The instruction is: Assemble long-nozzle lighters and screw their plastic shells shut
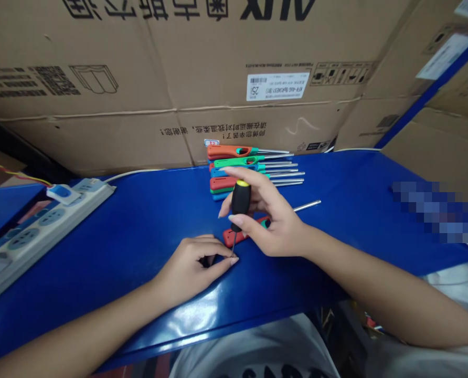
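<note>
My right hand (273,226) is closed around the black handle of a screwdriver (241,200) with a yellow cap end. The screwdriver stands nearly upright, its thin shaft pointing down. At the tip, the thumb and forefinger of my left hand (202,265) are pinched together; whatever may be between them is too small to make out. Just behind the tip lies a red long-necked lighter (234,237) with a metal tube, partly covered by my right hand. Farther back, a pile of similar lighters (223,184) in orange, green, blue and red lies with the tubes toward the right.
A white power strip (66,210) with a plug in it lies on the left of the blue table (147,220). Large cardboard boxes (202,68) stand along the back. A blurred, pixelated patch covers something at the right.
</note>
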`<state>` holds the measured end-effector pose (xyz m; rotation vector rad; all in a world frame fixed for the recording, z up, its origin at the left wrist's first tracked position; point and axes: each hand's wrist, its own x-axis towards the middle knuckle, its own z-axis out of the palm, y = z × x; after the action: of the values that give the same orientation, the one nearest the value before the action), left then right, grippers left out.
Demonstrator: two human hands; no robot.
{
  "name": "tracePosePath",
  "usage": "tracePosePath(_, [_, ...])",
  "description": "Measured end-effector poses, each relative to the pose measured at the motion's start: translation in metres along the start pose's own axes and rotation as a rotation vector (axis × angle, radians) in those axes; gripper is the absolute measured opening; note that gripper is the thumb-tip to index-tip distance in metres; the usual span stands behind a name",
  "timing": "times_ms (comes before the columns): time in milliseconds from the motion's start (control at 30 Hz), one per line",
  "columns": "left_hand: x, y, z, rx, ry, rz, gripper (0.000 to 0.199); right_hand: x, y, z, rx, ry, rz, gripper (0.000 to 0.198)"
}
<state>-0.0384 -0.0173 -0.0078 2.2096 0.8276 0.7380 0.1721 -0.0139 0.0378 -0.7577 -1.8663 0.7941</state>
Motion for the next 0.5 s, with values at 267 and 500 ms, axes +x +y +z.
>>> tracePosePath(267, [0.0018,0.0005,0.0012,0.009,0.031,0.042,0.008,-0.0028,0.0072,-0.0013,-0.194,0.039,-0.251,0.049])
tracePosePath(500, [0.0003,-0.0004,0.0017,0.053,0.008,0.097,0.006,-0.0008,0.0052,0.0024,-0.085,-0.147,-0.213,0.048])
